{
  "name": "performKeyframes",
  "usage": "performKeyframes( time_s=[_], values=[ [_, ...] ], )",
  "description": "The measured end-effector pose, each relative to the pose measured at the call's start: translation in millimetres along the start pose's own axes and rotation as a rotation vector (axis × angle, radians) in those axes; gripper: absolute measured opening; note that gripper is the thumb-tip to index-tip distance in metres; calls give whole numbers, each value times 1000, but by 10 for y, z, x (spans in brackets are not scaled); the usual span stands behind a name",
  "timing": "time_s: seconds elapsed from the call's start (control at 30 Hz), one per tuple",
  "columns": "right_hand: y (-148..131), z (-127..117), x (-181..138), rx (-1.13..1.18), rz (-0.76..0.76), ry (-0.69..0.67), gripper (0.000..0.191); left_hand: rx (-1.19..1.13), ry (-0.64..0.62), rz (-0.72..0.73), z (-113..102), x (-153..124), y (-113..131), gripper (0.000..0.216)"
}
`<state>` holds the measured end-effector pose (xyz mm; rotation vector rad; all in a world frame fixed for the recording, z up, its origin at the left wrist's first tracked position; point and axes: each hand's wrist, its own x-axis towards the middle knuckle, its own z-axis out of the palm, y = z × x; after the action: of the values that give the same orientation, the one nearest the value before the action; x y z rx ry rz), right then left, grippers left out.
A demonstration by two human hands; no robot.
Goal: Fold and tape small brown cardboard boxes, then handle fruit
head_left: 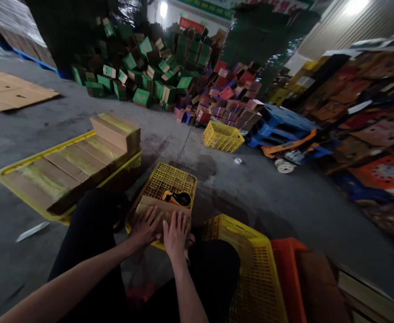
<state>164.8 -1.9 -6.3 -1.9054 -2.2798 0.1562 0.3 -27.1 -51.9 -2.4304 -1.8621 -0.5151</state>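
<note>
Between my knees stands a yellow plastic crate (173,177) with its slatted base facing up. A small brown cardboard box (165,205) lies on it, partly covered by my hands. My left hand (146,227) rests flat on the box's left part, fingers spread. On the right part lies my right hand (175,231), its fingers stretched out. Just beyond the box, a yellow-and-black tape dispenser (176,198) sits on the crate. To the left, a long yellow crate (6,172) carries several taped cardboard boxes (72,160), one standing higher at the far end.
At my right knee are another yellow crate (262,264) and an orange crate (286,269). Ahead stands a yellow crate (222,137) near blue pallets (284,119) and a pallet jack (289,148). Heaps of green boxes (143,96) and red boxes (227,93) lie behind. Flattened cardboard (17,89) lies left.
</note>
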Motion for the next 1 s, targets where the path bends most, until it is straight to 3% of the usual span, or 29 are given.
performKeyframes(
  time_s=[0.2, 0.43, 0.73, 1.0],
  values=[
    [-195, 78, 81, 101, -190, -17, 68, -52, 36, 26, -33, 63, 78, 64],
    [-289, 79, 121, 93, -211, -52, 67, -43, 41, -93, -16, 137, 8, 59],
    [-129, 10, 137, 11, -79, -50, 65, -23, 50, -184, -76, 156, -194, 67],
    [214, -68, 129, 26, 108, -27, 74, -59, 48, -318, -68, 94, -354, 77]
  ],
)
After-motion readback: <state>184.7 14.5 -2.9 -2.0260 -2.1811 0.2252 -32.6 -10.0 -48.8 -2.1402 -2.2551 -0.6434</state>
